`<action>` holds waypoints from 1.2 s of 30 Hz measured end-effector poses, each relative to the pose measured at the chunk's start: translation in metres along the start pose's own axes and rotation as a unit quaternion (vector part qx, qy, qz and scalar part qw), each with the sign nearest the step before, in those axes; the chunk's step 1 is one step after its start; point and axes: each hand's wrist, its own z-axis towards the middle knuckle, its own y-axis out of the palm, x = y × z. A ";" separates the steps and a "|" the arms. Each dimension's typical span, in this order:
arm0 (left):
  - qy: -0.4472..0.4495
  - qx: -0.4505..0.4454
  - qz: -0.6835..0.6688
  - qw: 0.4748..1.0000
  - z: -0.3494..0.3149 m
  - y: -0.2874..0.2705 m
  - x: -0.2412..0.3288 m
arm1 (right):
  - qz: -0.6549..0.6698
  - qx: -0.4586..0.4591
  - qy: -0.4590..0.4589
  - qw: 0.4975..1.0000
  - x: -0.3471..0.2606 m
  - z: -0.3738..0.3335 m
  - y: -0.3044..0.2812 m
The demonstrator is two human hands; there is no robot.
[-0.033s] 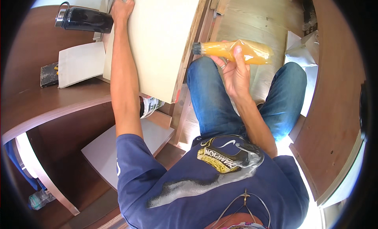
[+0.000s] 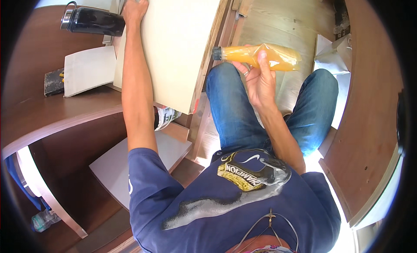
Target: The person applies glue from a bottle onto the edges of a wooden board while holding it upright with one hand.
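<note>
My right hand (image 2: 259, 81) grips a clear plastic bottle (image 2: 278, 58) of yellow-orange liquid, its sides dented. The bottle lies sideways above my knees, and its black cap points left, close to the edge of a pale cream board (image 2: 178, 40). At the far left, my left hand (image 2: 135, 9) is closed at the far end of that board, its fingers curled. Whatever those fingers hold, if anything, is hidden. Beside my left wrist a dark drink flask (image 2: 96, 21) with a steel lid and loop lies on its side.
A white panel piece (image 2: 90, 71) leans on the brown shelf (image 2: 87, 106) at left, beside a small dark block (image 2: 54, 82). Below are a white sheet (image 2: 143, 159) and a plastic bottle (image 2: 45, 220). A curved brown panel (image 2: 365, 135) stands close on my right.
</note>
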 end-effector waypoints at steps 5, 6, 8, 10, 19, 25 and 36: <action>0.009 0.002 -0.001 1.000 0.001 0.000 0.002 | -0.030 0.004 -0.032 0.999 0.002 0.006 0.003; 0.009 0.004 -0.002 1.000 0.000 0.000 0.001 | -0.045 -0.003 -0.048 0.998 0.003 0.002 0.004; 0.011 0.005 0.000 1.000 0.000 0.000 0.000 | -0.076 -0.015 -0.080 0.994 0.007 -0.013 0.008; 0.013 0.006 -0.004 1.000 0.001 0.002 0.000 | -0.139 -0.077 -0.131 0.979 0.012 -0.036 0.000; 0.018 0.011 0.002 1.000 0.004 0.003 -0.007 | -0.144 -0.076 -0.145 0.976 0.005 -0.012 0.010; -0.009 -0.007 -0.006 1.000 0.001 0.006 -0.004 | -0.163 -0.064 -0.168 0.970 0.003 -0.010 0.013; -0.021 -0.017 -0.004 1.000 0.001 0.001 0.002 | -0.113 -0.036 -0.116 0.986 0.004 -0.003 0.008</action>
